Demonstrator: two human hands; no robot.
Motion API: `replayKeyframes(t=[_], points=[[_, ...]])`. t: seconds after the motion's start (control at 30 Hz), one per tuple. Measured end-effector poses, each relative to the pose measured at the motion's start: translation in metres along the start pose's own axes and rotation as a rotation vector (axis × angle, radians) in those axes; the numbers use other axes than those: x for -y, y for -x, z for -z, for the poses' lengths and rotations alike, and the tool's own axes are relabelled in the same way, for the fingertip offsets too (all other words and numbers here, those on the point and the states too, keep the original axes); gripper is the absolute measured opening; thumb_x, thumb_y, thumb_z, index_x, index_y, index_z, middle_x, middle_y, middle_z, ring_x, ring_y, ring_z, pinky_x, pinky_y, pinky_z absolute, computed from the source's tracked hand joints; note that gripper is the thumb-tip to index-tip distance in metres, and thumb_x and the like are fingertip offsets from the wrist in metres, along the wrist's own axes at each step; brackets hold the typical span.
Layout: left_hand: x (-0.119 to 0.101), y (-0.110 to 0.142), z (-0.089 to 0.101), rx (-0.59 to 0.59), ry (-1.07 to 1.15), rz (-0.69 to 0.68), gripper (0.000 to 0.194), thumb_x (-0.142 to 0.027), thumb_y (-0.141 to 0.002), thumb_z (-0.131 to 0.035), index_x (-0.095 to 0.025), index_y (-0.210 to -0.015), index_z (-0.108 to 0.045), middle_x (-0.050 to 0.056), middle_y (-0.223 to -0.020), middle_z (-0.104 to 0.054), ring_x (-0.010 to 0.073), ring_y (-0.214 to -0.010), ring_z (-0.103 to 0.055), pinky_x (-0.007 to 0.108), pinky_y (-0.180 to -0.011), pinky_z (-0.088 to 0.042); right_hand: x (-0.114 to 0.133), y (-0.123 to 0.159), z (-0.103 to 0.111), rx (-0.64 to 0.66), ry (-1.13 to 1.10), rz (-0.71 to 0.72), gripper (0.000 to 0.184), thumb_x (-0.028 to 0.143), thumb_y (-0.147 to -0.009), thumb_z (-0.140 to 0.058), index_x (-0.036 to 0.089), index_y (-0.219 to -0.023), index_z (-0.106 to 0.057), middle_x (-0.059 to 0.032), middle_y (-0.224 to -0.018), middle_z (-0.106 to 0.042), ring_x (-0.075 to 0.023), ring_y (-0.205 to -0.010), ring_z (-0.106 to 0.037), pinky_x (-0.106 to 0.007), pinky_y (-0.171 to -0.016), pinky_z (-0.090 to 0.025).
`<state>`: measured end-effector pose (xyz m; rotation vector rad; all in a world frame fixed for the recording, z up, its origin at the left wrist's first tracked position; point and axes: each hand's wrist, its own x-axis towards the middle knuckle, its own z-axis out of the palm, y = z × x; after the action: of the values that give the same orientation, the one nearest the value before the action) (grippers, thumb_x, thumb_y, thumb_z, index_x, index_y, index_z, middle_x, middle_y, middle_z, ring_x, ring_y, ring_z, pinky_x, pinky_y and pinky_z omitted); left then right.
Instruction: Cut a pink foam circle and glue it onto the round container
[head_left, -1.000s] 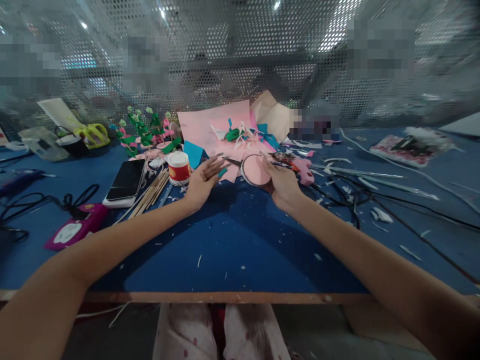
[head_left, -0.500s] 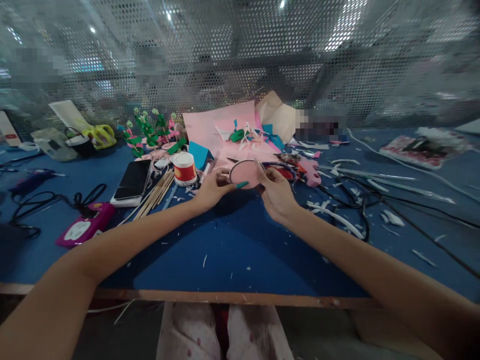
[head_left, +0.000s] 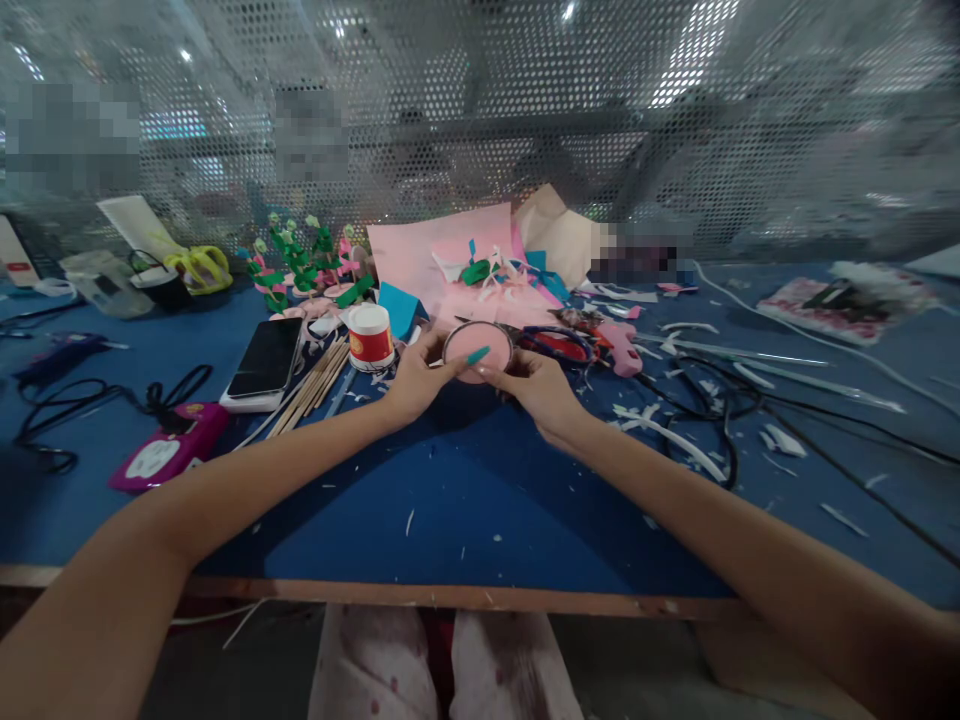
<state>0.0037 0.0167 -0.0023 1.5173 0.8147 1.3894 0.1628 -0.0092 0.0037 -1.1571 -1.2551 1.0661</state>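
Note:
A round pink disc (head_left: 465,340) with a thin dark rim is held between both my hands above the blue table. My left hand (head_left: 420,378) grips its left edge, thumb lying across the front face. At that thumb's tip shows a narrow teal strip (head_left: 478,354); whether it is paper or a fingernail I cannot tell. My right hand (head_left: 544,392) pinches the disc's lower right edge, its thumb on the face and the other fingers partly hidden behind. Just right of the disc lie scissors (head_left: 559,343) with dark handles.
To the left stand a red-and-white tub (head_left: 370,340), wooden sticks (head_left: 311,385), a phone (head_left: 266,358) and small paper-leaf plants (head_left: 296,262). Pink paper (head_left: 405,250) and scraps lie behind. A pink glue gun (head_left: 621,346), black cables (head_left: 724,410) and white offcuts spread to the right.
My left hand, spread open beside the disc earlier, has closed on its left edge. The disc has moved slightly left, and my right thumb has come onto its face. The scissors handles are now uncovered.

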Motion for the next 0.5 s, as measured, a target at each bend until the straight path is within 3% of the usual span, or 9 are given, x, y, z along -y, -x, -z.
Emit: replayKeyframes(t=[0.13,0.33,0.4,0.5], points=[[0.001,0.000,0.001,0.016,-0.059,0.007,0.033,-0.040,-0.062,-0.077,-0.014,-0.076,-0.063,0.000,-0.072,-0.062,0.0116,-0.071,-0.054,0.027,-0.070,-0.045,0.000,-0.002,0.003,0.073,0.081,0.056,0.040,0.049,-0.052,-0.078,0.017,-0.067,-0.060,0.0018,-0.058,-0.055,-0.0104,-0.052,-0.044,-0.027,-0.050,-0.036],[-0.003,0.001,0.000,0.073,-0.056,0.048,0.029,-0.040,-0.064,-0.075,-0.014,-0.073,-0.067,0.000,-0.071,-0.064,0.0126,-0.070,-0.055,0.028,-0.070,-0.046,-0.002,-0.004,0.008,0.170,0.115,0.271,0.039,0.051,-0.064,-0.070,0.019,-0.087,-0.065,-0.0028,-0.082,-0.064,-0.0164,-0.072,-0.053,-0.029,-0.064,-0.042],[-0.002,0.001,0.000,0.093,-0.046,0.055,0.026,-0.038,-0.065,-0.074,-0.014,-0.075,-0.069,0.001,-0.073,-0.065,0.0134,-0.072,-0.056,0.029,-0.071,-0.047,0.000,-0.004,0.009,0.170,0.137,0.300,0.039,0.057,-0.068,-0.065,0.019,-0.076,-0.063,-0.0006,-0.071,-0.058,-0.0143,-0.066,-0.049,-0.027,-0.061,-0.039],[-0.001,0.001,0.002,0.124,-0.068,0.071,0.022,-0.031,-0.065,-0.075,-0.014,-0.079,-0.071,0.002,-0.074,-0.067,0.0141,-0.072,-0.058,0.030,-0.071,-0.048,0.002,-0.004,0.011,0.075,0.268,0.345,0.050,0.064,-0.070,-0.060,0.019,-0.054,-0.049,0.0035,-0.052,-0.040,-0.0103,-0.053,-0.036,-0.026,-0.052,-0.029]])
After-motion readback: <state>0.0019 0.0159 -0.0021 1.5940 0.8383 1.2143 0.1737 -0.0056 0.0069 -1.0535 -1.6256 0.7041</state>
